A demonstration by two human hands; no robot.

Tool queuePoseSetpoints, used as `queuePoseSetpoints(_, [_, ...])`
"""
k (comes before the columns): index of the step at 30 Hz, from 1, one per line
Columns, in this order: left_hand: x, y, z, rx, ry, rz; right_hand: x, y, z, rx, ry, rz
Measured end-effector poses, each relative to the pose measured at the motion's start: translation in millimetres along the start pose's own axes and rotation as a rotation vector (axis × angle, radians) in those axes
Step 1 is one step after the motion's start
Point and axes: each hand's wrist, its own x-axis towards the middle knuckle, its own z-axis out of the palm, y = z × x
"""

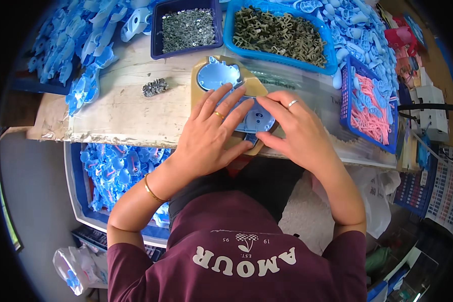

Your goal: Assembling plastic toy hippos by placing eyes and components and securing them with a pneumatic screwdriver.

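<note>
A light-blue plastic shell with a round upper part (217,75) and a wider lower part (260,119) lies in a tan, shaped holder (198,100) near the table's front edge. My left hand (211,128) rests over the shell's left side and middle, fingers stretched out. From the right, my right hand (302,123) reaches onto the lower part. Its forefinger touches the shell's upper right area and its thumb lies by the lower rim, the two apart. My fingers hide the shell's middle, and whether a small piece lies under the fingertips does not show.
A small pile of metal pieces (155,87) lies left of the holder. Behind stand a dark-blue tray (218,48) of small silvery parts and a blue basket (282,61) of brownish metal clips. Blue parts heap at both sides; a basket (345,108) holds pink pieces. Below left, a bin (73,176) holds assembled pieces.
</note>
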Motion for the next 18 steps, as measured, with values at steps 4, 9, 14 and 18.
queuePoseSetpoints(4, [0.8, 0.0, -0.9, 0.001, -0.009, 0.004, 0.7, -2.3, -1.4, -0.025, -0.008, 0.0])
queuePoseSetpoints(9, [2.5, 0.8, -2.2, 0.012, 0.0, -0.001, 1.1, -7.5, 5.2, -0.114, 0.039, -0.024])
queuePoseSetpoints(14, [3.8, 0.3, -3.4, 0.013, -0.034, -0.002, 2.4, -4.9, 6.8, -0.12, 0.022, -0.001])
queuePoseSetpoints(18, [1.7, 0.3, 0.1, 0.096, -0.069, 0.014, 9.1, 14.7, -2.9, -0.056, 0.006, -0.067])
